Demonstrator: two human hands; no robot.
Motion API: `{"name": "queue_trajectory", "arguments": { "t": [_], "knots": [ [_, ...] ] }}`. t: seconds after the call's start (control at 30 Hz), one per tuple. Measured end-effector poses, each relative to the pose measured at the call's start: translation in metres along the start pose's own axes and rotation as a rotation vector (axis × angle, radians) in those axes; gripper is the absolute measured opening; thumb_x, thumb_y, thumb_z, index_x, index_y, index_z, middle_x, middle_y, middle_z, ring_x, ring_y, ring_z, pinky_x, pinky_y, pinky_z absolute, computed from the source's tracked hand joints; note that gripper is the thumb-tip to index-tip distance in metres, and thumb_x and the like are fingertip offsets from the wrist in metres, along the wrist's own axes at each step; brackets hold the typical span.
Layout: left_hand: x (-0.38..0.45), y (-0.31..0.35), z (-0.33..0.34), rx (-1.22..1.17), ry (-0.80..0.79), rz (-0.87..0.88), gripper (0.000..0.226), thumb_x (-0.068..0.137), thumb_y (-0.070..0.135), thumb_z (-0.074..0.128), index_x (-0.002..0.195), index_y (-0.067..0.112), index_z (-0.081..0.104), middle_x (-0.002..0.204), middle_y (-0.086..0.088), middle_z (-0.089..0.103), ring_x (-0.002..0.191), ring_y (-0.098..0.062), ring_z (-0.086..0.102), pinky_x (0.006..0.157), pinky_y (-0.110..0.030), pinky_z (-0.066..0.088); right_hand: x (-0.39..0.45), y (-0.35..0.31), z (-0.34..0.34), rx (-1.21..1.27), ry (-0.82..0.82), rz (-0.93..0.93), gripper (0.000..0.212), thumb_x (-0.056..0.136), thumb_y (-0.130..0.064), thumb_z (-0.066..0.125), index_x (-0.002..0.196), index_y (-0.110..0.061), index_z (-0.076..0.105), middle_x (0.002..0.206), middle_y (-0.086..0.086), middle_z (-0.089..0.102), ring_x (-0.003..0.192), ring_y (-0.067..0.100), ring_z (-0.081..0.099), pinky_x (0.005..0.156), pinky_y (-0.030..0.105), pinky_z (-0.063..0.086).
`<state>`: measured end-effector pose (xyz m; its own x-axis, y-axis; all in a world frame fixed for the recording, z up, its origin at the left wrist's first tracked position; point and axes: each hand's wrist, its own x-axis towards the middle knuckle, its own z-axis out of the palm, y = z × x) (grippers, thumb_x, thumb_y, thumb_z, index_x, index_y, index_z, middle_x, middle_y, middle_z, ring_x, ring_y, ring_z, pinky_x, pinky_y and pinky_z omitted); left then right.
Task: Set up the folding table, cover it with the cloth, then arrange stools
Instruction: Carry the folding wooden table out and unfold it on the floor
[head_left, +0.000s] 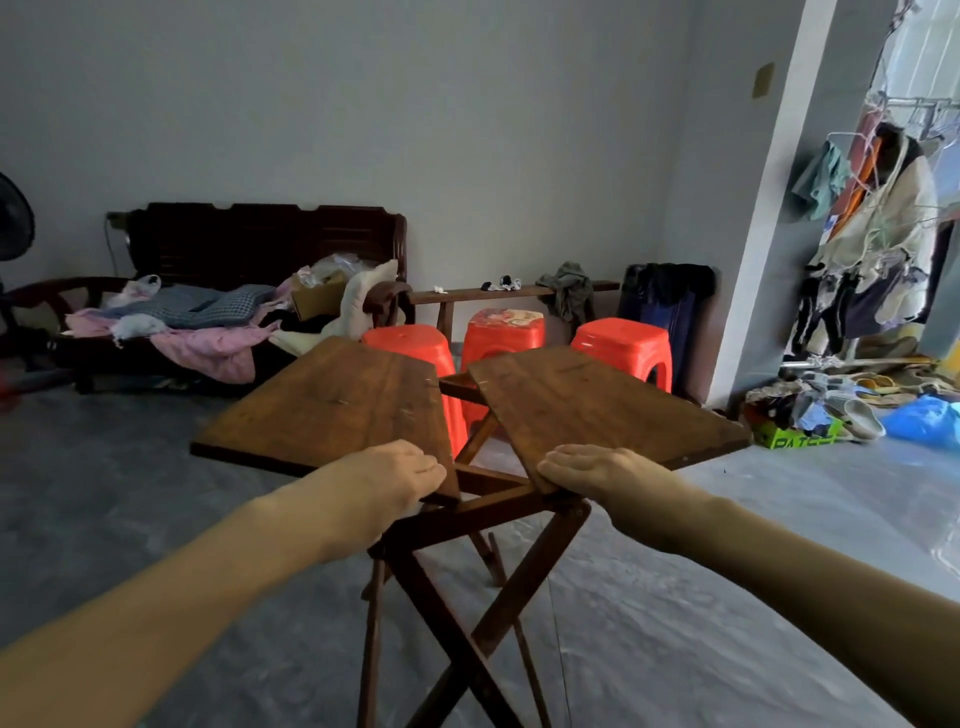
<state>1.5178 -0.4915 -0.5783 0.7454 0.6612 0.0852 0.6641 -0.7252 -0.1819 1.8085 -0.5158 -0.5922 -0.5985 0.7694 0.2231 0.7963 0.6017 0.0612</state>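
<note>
A dark wooden folding table stands before me on crossed legs (457, 613). Its top is split into two leaves with a V-shaped gap between them. The left leaf (332, 400) tilts down to the left, and my left hand (387, 480) grips its near inner corner. My right hand (587, 470) grips the near inner corner of the right leaf (597, 400), which tilts down to the right. Three red plastic stools (623, 345) stand in a row behind the table. I see no tablecloth that I can pick out.
A dark wooden sofa (260, 244) heaped with clothes sits at the back left, a low bench (498, 293) behind the stools. A fan (13, 223) is at the far left. Hanging laundry (878, 228), shoes and bags crowd the right. Grey floor lies around the table.
</note>
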Motion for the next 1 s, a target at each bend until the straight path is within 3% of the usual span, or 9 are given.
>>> {"name": "queue_trajectory", "arguments": {
  "t": [0.13, 0.3, 0.43, 0.57, 0.63, 0.73, 0.83, 0.9, 1.0],
  "knots": [
    [-0.012, -0.003, 0.009, -0.061, -0.091, -0.07, 0.068, 0.085, -0.009, 0.05, 0.147, 0.014, 0.035, 0.15, 0.001, 0.037, 0.139, -0.014, 0.03, 0.113, -0.026, 0.029, 0.021, -0.013, 0.022, 0.041, -0.076, -0.05, 0.051, 0.094, 0.003, 0.046, 0.142, -0.014, 0.049, 0.147, 0.006, 0.047, 0.139, 0.019, 0.04, 0.115, 0.03, 0.031],
    [-0.03, -0.016, 0.04, -0.193, -0.088, -0.144, 0.08, 0.084, -0.01, 0.053, 0.153, 0.02, 0.025, 0.159, 0.004, 0.025, 0.146, -0.01, 0.018, 0.116, -0.017, 0.017, 0.055, -0.014, 0.047, 0.061, -0.145, -0.153, 0.043, 0.094, -0.002, 0.053, 0.133, -0.021, 0.054, 0.139, -0.002, 0.054, 0.131, 0.013, 0.047, 0.11, 0.031, 0.039],
    [-0.039, -0.021, 0.077, -0.295, -0.074, -0.207, 0.081, 0.086, -0.009, 0.054, 0.153, 0.027, 0.026, 0.159, 0.009, 0.024, 0.146, -0.006, 0.019, 0.119, -0.022, 0.02, 0.074, -0.033, 0.07, 0.139, -0.277, -0.183, 0.016, 0.096, -0.016, 0.054, 0.109, -0.025, 0.056, 0.115, -0.006, 0.058, 0.109, 0.013, 0.058, 0.094, 0.038, 0.05],
    [-0.046, -0.01, 0.123, -0.313, -0.134, -0.213, 0.078, 0.09, 0.001, 0.059, 0.153, 0.029, 0.023, 0.16, 0.009, 0.022, 0.146, -0.006, 0.018, 0.119, -0.028, 0.025, 0.071, -0.048, 0.112, 0.206, -0.322, -0.213, 0.015, 0.095, -0.019, 0.059, 0.107, -0.027, 0.053, 0.107, -0.009, 0.055, 0.103, 0.01, 0.059, 0.092, 0.036, 0.052],
    [-0.048, -0.003, 0.135, -0.304, -0.173, -0.179, 0.078, 0.091, 0.013, 0.064, 0.154, 0.025, 0.021, 0.16, 0.008, 0.018, 0.147, -0.007, 0.014, 0.12, -0.026, 0.02, 0.062, -0.05, 0.123, 0.255, -0.369, -0.19, 0.02, 0.091, -0.027, 0.065, 0.108, -0.027, 0.054, 0.109, -0.01, 0.056, 0.106, 0.009, 0.057, 0.097, 0.035, 0.05],
    [-0.051, 0.021, 0.151, -0.304, -0.254, -0.11, 0.079, 0.088, 0.028, 0.069, 0.153, 0.021, 0.025, 0.16, 0.006, 0.018, 0.147, -0.01, 0.014, 0.119, -0.029, 0.024, 0.041, -0.054, 0.139, 0.166, -0.495, -0.157, 0.051, 0.081, -0.039, 0.074, 0.126, -0.023, 0.054, 0.129, -0.004, 0.054, 0.121, 0.013, 0.051, 0.104, 0.036, 0.045],
    [-0.052, 0.055, 0.173, -0.25, -0.292, -0.06, 0.078, 0.088, 0.029, 0.065, 0.153, 0.014, 0.025, 0.16, -0.001, 0.02, 0.145, -0.018, 0.015, 0.112, -0.036, 0.037, 0.016, -0.062, 0.161, 0.172, -0.532, -0.105, 0.087, 0.077, -0.038, 0.079, 0.15, -0.018, 0.035, 0.157, -0.001, 0.031, 0.144, 0.016, 0.027, 0.119, 0.035, 0.026],
    [-0.051, 0.061, 0.181, -0.239, -0.242, -0.086, 0.075, 0.087, 0.023, 0.063, 0.152, 0.012, 0.028, 0.159, -0.002, 0.022, 0.145, -0.018, 0.017, 0.113, -0.033, 0.036, 0.012, -0.061, 0.167, 0.195, -0.459, -0.095, 0.092, 0.077, -0.036, 0.08, 0.152, -0.017, 0.03, 0.16, -0.001, 0.026, 0.147, 0.013, 0.021, 0.121, 0.027, 0.018],
    [-0.051, 0.059, 0.174, -0.248, -0.199, -0.098, 0.072, 0.085, 0.019, 0.064, 0.149, 0.012, 0.034, 0.158, -0.001, 0.028, 0.144, -0.016, 0.021, 0.115, -0.028, 0.031, 0.017, -0.06, 0.165, 0.184, -0.425, -0.09, 0.091, 0.074, -0.037, 0.082, 0.15, -0.016, 0.036, 0.158, 0.0, 0.031, 0.145, 0.015, 0.027, 0.118, 0.027, 0.023]
  ]
}}
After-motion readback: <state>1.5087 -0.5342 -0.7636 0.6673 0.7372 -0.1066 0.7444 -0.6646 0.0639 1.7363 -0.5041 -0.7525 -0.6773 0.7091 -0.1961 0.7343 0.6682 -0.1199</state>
